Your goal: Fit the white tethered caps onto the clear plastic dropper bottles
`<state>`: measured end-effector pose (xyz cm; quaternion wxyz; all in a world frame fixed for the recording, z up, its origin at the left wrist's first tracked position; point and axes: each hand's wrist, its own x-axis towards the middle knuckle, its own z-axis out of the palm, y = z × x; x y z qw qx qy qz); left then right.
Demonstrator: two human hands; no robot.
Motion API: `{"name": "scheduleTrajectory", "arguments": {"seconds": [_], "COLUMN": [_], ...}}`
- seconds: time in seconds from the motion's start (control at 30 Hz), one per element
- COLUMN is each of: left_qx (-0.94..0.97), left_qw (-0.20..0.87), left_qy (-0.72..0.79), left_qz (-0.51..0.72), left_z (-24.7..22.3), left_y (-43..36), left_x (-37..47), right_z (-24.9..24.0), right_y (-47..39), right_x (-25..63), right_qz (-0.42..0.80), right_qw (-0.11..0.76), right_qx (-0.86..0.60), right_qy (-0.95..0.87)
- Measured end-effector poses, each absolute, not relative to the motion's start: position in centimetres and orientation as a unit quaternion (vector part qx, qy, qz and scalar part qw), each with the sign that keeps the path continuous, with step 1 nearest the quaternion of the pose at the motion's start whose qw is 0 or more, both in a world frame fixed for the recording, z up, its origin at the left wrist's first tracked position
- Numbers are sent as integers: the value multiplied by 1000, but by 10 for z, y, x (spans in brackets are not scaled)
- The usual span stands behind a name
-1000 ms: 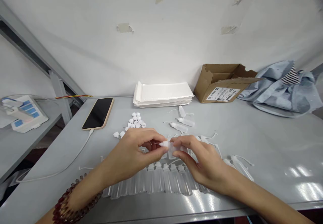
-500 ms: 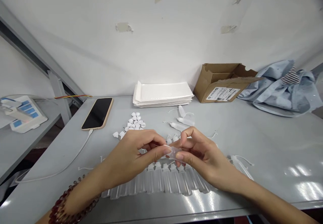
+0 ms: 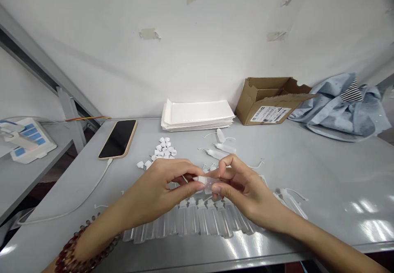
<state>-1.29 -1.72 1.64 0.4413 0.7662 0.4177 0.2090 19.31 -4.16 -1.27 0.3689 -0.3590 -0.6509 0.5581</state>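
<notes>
My right hand [image 3: 238,184] pinches a small translucent squeeze bottle [image 3: 210,183] between thumb and fingers, lying sideways above the table. On the bottle's left end is a white tip cap [image 3: 201,179], with the fingers of my left hand [image 3: 175,182] closed around it, thumb below and fingers behind. Beneath both hands runs a row of clear plastic bottles [image 3: 187,219], laid side by side with their necks pointing away from me. Loose white caps [image 3: 164,149] lie in a pile beyond my left hand. Several needle-tipped bottles [image 3: 227,147] with thin strap ends lie beyond my right hand.
A phone [image 3: 118,138] on a white charging cable [image 3: 92,191] lies at left. Against the wall stand a stack of white trays [image 3: 198,113] and an open cardboard box [image 3: 267,104]. Blue patterned fabric [image 3: 341,108] is heaped at right. A power strip [image 3: 32,135] sits far left.
My left thumb has slid slightly left and down, uncovering the white cap on the bottle's end. My right hand keeps its hold on the bottle. The view has shifted slightly.
</notes>
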Motion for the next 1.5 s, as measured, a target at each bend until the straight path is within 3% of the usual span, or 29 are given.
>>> {"name": "scheduleTrajectory", "arguments": {"seconds": [0.23,0.47,0.57,0.63,0.8,0.87,1.2,1.4,1.5], "left_qx": [768,828,810,776,745,766,875,846,809], "left_qw": [407,372,407,446,449,419,284,151,69], "left_qy": [467,373,371,409,469,465,340,437,511], "left_qz": [164,192,201,181,152,146,195,265,284], "left_z": [14,12,13,14,11,9,6,0,-4], "left_y": [-19,-20,-19,-20,-24,-26,-32,-8,7], "left_x": [-9,-13,-14,-12,-4,-3,-8,-22,-31], "right_z": [-19,-9,-4,-6,-26,-28,1,-4,-6], "right_y": [-45,-37,-37,-41,-54,-56,-48,-13,21], "right_x": [192,195,195,195,198,200,207,227,238], "right_qz": [440,653,665,592,278,244,524,314,213], "right_qw": [370,329,315,327,336,320,215,276,261], "right_qx": [-394,-348,-346,-372,-353,-339,-413,-433,-482], "right_qy": [-717,-586,-581,-636,-828,-850,-713,-799,-809]}}
